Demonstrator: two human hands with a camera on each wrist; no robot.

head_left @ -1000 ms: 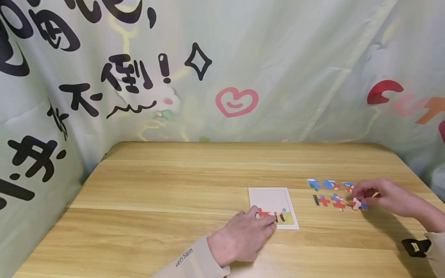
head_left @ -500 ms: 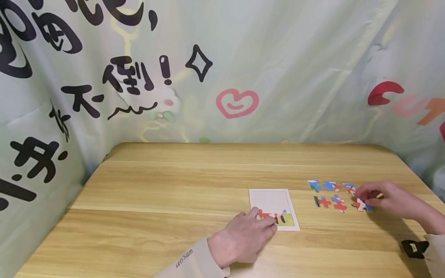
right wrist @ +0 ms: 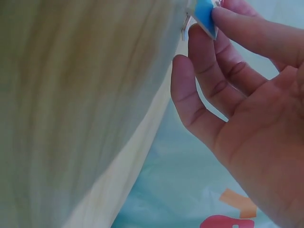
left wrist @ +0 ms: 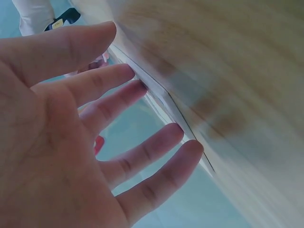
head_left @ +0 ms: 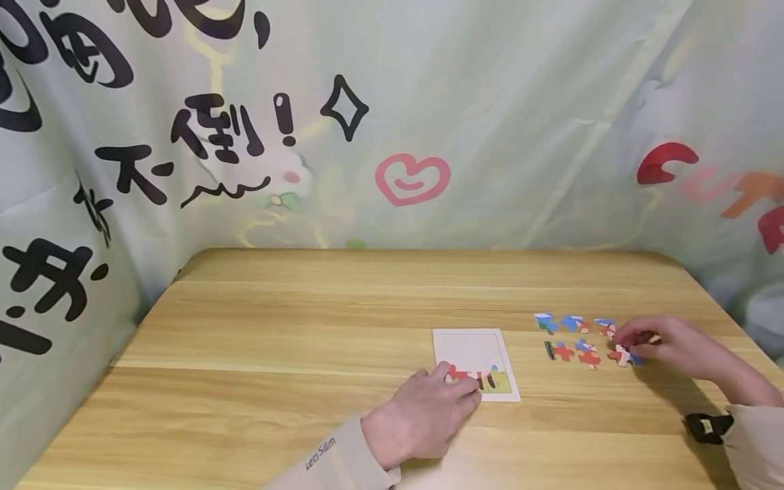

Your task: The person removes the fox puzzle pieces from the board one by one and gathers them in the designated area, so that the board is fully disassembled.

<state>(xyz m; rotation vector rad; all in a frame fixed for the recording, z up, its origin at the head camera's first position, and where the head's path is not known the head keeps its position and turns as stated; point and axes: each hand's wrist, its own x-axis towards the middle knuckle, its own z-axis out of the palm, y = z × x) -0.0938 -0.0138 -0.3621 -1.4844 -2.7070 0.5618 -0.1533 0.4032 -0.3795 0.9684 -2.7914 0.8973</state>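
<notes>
Nearest the camera, the left hand [head_left: 422, 418] rests flat, fingers straight, on the white puzzle board's [head_left: 471, 350] lower edge (a few pieces already in). Further right, the right hand [head_left: 658, 340] pinches a puzzle piece [head_left: 621, 355] among the loose pieces [head_left: 572, 337].

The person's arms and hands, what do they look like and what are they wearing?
Both hands are bare, with no gloves or rings in view. The left hand comes out of a beige long sleeve with small dark lettering printed near the cuff. The right hand comes out of a matching beige sleeve, and a black strap with a buckle sits at that wrist.
</notes>
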